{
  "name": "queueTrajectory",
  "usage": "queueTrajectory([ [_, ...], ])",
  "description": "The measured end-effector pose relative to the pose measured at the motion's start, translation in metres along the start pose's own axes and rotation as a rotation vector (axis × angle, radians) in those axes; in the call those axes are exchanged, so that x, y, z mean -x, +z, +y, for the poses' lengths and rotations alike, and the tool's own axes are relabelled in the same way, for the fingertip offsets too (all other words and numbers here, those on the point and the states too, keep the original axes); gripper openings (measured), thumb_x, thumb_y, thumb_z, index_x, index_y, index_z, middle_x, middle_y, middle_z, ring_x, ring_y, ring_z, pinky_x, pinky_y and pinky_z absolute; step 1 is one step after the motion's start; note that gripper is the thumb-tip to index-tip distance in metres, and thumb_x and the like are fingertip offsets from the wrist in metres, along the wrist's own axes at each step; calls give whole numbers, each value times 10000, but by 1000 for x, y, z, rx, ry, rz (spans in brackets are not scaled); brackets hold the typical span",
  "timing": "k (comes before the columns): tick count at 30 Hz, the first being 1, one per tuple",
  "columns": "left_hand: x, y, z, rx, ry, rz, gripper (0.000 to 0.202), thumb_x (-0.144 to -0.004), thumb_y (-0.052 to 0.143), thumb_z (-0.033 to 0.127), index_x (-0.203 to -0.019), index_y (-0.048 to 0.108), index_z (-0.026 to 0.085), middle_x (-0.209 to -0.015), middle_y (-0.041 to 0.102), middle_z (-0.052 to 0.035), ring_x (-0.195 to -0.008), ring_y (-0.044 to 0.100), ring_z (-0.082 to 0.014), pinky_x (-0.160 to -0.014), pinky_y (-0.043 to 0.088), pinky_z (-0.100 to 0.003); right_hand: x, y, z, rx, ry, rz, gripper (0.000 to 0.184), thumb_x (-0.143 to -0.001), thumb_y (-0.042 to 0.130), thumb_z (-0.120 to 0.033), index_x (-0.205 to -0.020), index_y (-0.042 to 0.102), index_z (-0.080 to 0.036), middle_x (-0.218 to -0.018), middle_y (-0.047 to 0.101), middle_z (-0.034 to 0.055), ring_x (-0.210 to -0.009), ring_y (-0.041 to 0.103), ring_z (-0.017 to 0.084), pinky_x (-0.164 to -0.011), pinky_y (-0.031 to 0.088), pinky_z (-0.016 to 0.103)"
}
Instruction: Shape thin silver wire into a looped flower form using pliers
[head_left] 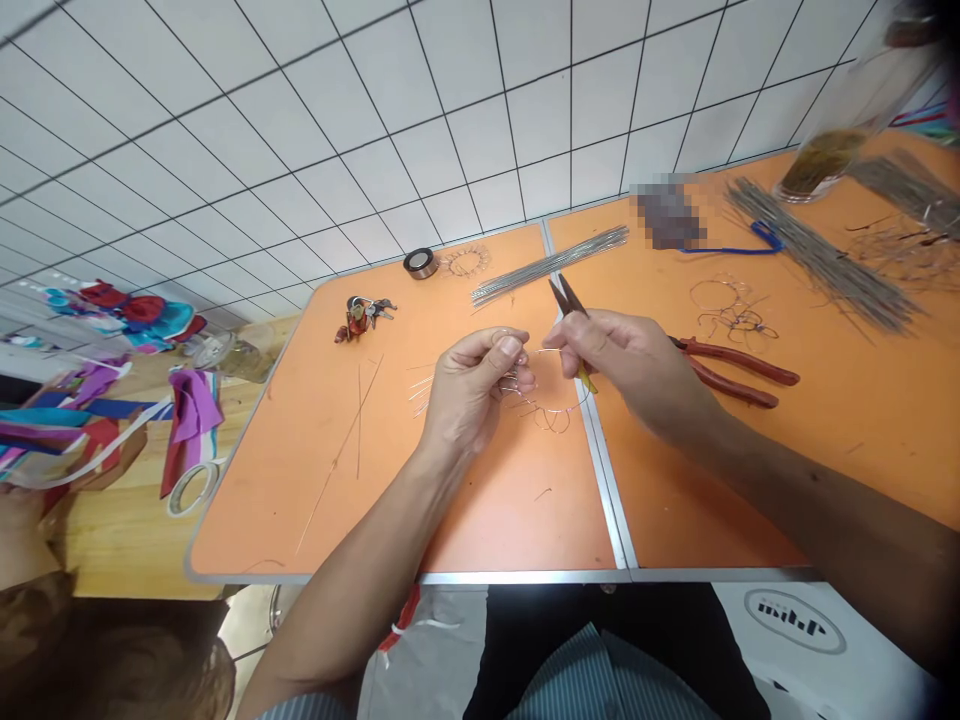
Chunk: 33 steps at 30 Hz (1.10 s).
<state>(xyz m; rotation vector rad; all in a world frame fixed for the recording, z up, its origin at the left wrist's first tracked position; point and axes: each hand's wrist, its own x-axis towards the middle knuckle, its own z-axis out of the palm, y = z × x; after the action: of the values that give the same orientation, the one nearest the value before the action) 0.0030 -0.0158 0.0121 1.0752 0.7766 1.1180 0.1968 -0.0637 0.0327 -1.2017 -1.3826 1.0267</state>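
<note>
An orange table [480, 510] is set on white tiled floor [315, 120]. A thin wire piece [541, 400] is pinched by the left hand [476, 385]; pliers [568, 298] are gripped by the right hand [626, 365].

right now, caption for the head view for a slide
Left hand pinches a bent wire piece while right hand grips small pliers over an orange table.

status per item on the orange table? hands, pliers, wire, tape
left hand: closed, pinching the bent wire piece
right hand: closed on small pliers, tip pointing up and away
bent wire piece: held above the table, partly looped
red-handled pliers: lying flat, handles apart, untouched
straight wire bundle: lying loose across the table seam
tape roll: lying flat
keys: lying in a heap
</note>
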Motion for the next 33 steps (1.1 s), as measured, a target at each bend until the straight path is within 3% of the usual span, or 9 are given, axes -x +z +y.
queueTrajectory([
  [3,-1,-1,4,13,11,-2,319,-769,987,418,-882,794,190,-766,682,23,-590,658,-83,-572,563,-213,-1,-5,5,-38,-28,30,614,-1051,525,-777,-869,710,-220,-874,679,61,-852,634,209,-761,471,341],
  [5,-2,-1,7,31,31,-4,343,-750,1000,428,-867,781,191,-757,669,28,-587,653,-83,-569,572,-217,-1,-7,8,51,-55,57,617,-1067,499,-768,-904,731,-221,-855,677,56,-836,631,211,-753,453,344],
  [12,-3,-5,13,95,111,-68,376,-736,1018,451,-843,771,188,-709,645,37,-536,630,-80,-512,570,-209,2,-6,19,595,-429,10,449,-1161,436,-424,-779,567,-228,-768,596,28,-730,515,189,-710,357,353],
  [20,-5,-7,12,126,163,-135,330,-754,1017,402,-816,787,174,-706,636,30,-531,649,-81,-503,577,-198,4,-4,25,971,-816,154,415,-1173,456,-342,-897,714,-170,-785,643,58,-755,536,214,-724,382,366],
  [33,-5,-6,8,83,201,-117,275,-764,1010,397,-823,839,190,-790,680,22,-511,677,-77,-537,637,-218,6,1,20,1034,-853,220,391,-1155,497,-300,-841,695,-181,-754,604,44,-718,488,201,-684,345,355],
])
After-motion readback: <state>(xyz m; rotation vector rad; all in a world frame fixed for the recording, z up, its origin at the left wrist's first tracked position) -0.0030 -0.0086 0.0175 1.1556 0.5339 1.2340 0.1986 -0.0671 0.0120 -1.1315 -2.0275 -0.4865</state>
